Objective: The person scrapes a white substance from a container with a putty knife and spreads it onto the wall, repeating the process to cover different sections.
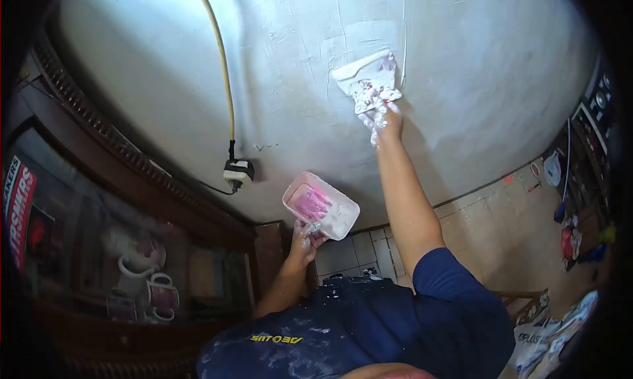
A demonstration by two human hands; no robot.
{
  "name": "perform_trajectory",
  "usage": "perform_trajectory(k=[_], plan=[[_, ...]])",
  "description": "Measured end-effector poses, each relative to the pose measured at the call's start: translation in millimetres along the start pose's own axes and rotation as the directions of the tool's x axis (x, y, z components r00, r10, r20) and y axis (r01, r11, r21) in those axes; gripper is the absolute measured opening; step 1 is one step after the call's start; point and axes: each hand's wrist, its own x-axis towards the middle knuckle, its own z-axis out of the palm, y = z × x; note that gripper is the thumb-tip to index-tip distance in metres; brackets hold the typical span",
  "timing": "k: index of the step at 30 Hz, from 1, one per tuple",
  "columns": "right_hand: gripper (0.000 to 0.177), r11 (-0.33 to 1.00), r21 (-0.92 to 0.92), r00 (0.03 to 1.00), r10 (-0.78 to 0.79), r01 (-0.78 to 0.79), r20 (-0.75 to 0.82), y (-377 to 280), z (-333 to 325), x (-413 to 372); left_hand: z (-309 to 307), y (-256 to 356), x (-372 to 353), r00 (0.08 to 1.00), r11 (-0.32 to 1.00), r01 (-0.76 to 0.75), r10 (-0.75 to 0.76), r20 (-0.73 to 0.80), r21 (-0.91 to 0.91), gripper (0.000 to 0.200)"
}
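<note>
My right hand (384, 120), smeared with white paste, grips a wide putty knife (369, 79) against the wall (290, 69). White putty lies along the blade's upper edge, and ridges of it streak the wall above. Lower down, my left hand (306, 242) holds a pink plastic tub (321, 205) by its near side. The tub is tilted so its inside shows, with white putty at its right end and bare pink at its left. Some of the left fingers are hidden under the tub.
A yellow cable (224, 69) runs down the wall to a socket (238, 173). On the left stands a dark wooden cabinet with glass (198, 280) and mugs (162, 296) behind it. Printed bags (557, 333) lie at lower right on the tiled floor (488, 240); shelves with clutter (580, 201) stand far right.
</note>
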Motion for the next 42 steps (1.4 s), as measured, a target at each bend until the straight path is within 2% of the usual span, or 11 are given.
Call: perform_trajectory(k=[8, 10, 13, 21, 23, 28, 35, 38, 39, 40, 42], plan=[[0.040, 0.993, 0.022, 0.993, 0.119, -0.119, 0.004, 70.9, -79.2, -52.7, -25.0, 4.7, 17.5, 0.991, 0.994, 0.095, -0.099, 0.091, 0.048, 0.058], [0.044, 0.941, 0.334, 0.977, -0.008, -0.065, 0.214, 32.7, -51.7, -64.8, -27.2, 4.9, 18.9, 0.990, 0.994, 0.107, -0.103, 0.100, -0.029, 0.052], [0.028, 0.953, 0.268, 0.947, -0.210, 0.142, 0.244, -25.4, -6.2, -34.7, -33.2, 2.7, 19.8, 0.989, 0.994, 0.109, -0.108, 0.099, -0.004, 0.053], [0.024, 0.991, -0.132, 1.000, 0.009, -0.012, -0.019, 60.4, -77.4, 9.5, -43.0, -4.4, 30.3, 0.981, 0.990, 0.133, -0.126, 0.144, -0.042, 0.053], [0.032, 0.989, 0.075, 0.992, 0.125, -0.125, -0.007, 92.3, -110.3, -28.6, -46.9, -9.6, 26.8, 0.979, 0.987, 0.150, -0.141, 0.145, -0.050, 0.053], [0.028, 0.973, 0.220, 0.983, 0.022, -0.062, 0.181, 16.0, -59.0, -49.5, -44.7, -10.9, 31.1, 0.974, 0.992, 0.123, -0.116, 0.194, -0.023, 0.054], [0.024, 0.981, -0.032, 0.963, -0.180, 0.190, 0.200, -83.2, -14.3, 67.8, -45.5, -18.4, 30.6, 0.976, 0.989, 0.129, -0.115, 0.185, -0.067, 0.057], [0.025, 0.962, 0.274, 0.983, -0.063, 0.015, 0.170, -4.8, -68.2, 61.6, -45.9, -20.0, 27.1, 0.982, 0.989, 0.126, -0.112, 0.153, -0.081, 0.058], [0.032, 0.986, -0.168, 1.000, -0.001, 0.001, 0.003, 17.7, -81.8, 28.0, -45.9, -19.6, 27.6, 0.983, 0.989, 0.121, -0.108, 0.152, -0.086, 0.058], [0.032, 0.870, 0.452, 0.970, 0.111, -0.199, 0.215, 55.0, -108.5, 21.6, -46.7, -19.2, 26.7, 0.983, 0.989, 0.127, -0.115, 0.145, -0.074, 0.057], [0.030, 0.964, -0.125, 0.972, 0.232, -0.236, -0.046, 92.2, -138.1, -31.7, -48.9, -19.8, 23.6, 0.983, 0.989, 0.135, -0.126, 0.133, -0.063, 0.057]])
